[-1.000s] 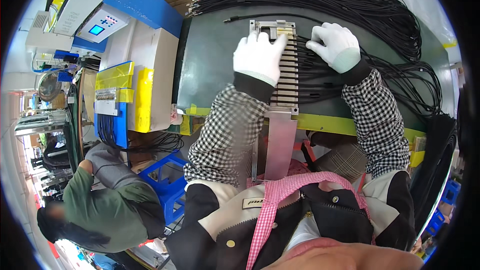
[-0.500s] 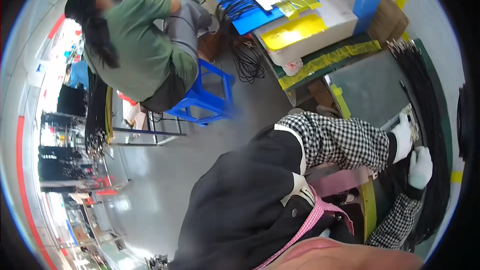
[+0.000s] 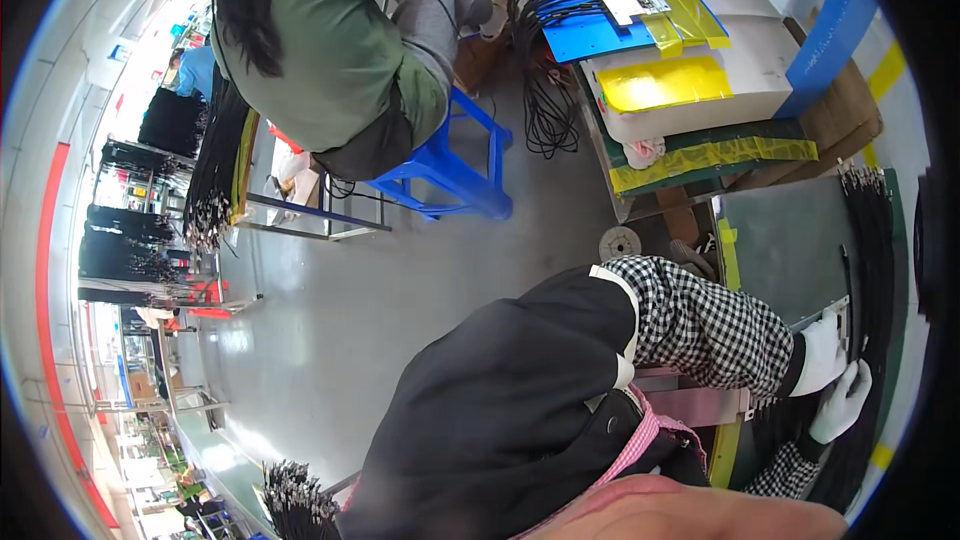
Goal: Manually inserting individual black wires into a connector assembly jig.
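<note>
Both my hands wear white gloves and work close together at the right of the view, over a dark green bench top (image 3: pixel 785 230). My left hand (image 3: pixel 822 354) is closed at the near end of a narrow metal strip (image 3: pixel 842 318), its fingers against it. Just beside and below it, my right hand (image 3: pixel 842 404) has its fingers drawn together in a pinch; what lies between them is too small to tell. A long bundle of black cables (image 3: pixel 874 250) with pale tips runs along the bench past both hands. One short black cable (image 3: pixel 846 270) lies apart from the bundle, by the strip.
Further along stands a white machine (image 3: pixel 700 105) with yellow tape, carrying a blue board (image 3: pixel 585 38) with black cables. A person in a green shirt (image 3: pixel 320 50) sits on a blue stool (image 3: pixel 450 175). Cable bundles (image 3: pixel 215 170) hang at a left-hand table. A white reel (image 3: pixel 620 243) is under the bench.
The view has shifted, so the bench and machine appear further right. My right hand has come up closer against my left, its fingers now pinched. My left hand stays at the metal strip.
</note>
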The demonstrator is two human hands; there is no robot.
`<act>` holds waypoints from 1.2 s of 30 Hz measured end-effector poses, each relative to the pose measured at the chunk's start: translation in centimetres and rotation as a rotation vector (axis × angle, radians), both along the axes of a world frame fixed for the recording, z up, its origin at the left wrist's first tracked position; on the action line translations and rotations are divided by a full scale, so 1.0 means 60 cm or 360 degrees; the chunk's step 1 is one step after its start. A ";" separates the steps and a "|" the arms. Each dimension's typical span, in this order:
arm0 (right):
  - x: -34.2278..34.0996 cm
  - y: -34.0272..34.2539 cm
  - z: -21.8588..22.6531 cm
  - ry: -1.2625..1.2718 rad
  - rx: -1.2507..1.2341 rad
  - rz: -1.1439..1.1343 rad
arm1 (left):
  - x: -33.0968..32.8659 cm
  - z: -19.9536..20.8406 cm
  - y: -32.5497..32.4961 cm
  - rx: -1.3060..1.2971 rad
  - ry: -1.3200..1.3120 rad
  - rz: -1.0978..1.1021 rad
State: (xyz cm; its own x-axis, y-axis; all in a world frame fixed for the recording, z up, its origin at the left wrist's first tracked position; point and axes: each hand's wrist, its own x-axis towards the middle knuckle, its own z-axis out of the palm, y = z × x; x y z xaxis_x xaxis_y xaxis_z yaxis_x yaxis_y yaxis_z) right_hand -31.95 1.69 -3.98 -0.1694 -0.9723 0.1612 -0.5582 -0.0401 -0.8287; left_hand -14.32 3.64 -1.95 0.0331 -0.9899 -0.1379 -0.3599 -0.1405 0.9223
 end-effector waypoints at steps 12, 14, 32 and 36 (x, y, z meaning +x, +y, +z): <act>0.039 0.045 0.013 0.0587 -0.0212 0.0139 | 0.065 0.008 -0.024 -0.0826 -0.0521 -0.0124; 0.033 0.037 0.005 0.0583 -0.0241 0.0211 | 0.056 -0.016 -0.037 -0.0969 -0.0500 -0.0020; 0.030 0.045 -0.003 0.0741 -0.0413 0.0222 | 0.058 -0.024 -0.035 -0.0984 -0.0361 -0.0069; 0.041 0.045 0.006 0.0816 -0.0523 0.0281 | 0.057 -0.026 -0.037 -0.1083 -0.0390 -0.0016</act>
